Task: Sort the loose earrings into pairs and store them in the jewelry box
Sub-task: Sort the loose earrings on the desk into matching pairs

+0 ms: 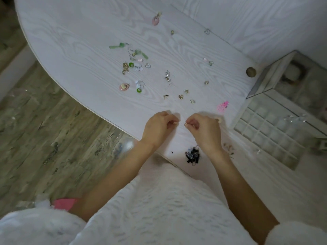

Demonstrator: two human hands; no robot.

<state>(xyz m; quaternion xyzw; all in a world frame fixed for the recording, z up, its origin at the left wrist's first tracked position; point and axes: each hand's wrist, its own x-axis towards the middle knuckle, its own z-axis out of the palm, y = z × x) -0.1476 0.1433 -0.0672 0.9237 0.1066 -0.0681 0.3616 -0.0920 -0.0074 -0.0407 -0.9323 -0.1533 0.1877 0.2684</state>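
Several loose earrings lie scattered on the white table (88, 50): a pink oval one (155, 20) far back, green drops (116, 46), a pink disc (124, 86), a green ring (138, 90), small gold studs (180, 96) and a bright pink pair (222, 106). My left hand (157, 128) pinches a tiny pale earring (175, 123) near the table's front edge. Facing it, my right hand (201, 129) pinches a small metal earring (186, 123). The open jewelry box (272, 131) with a grid of small compartments stands to the right, its glass lid (270, 75) raised.
A black beaded piece (192, 155) lies at the table edge under my right wrist. A round brass knob (251, 72) sits by the lid. A cream bead earring (219, 119) lies past my right hand. Wooden floor lies to the left, below the table's curved edge.
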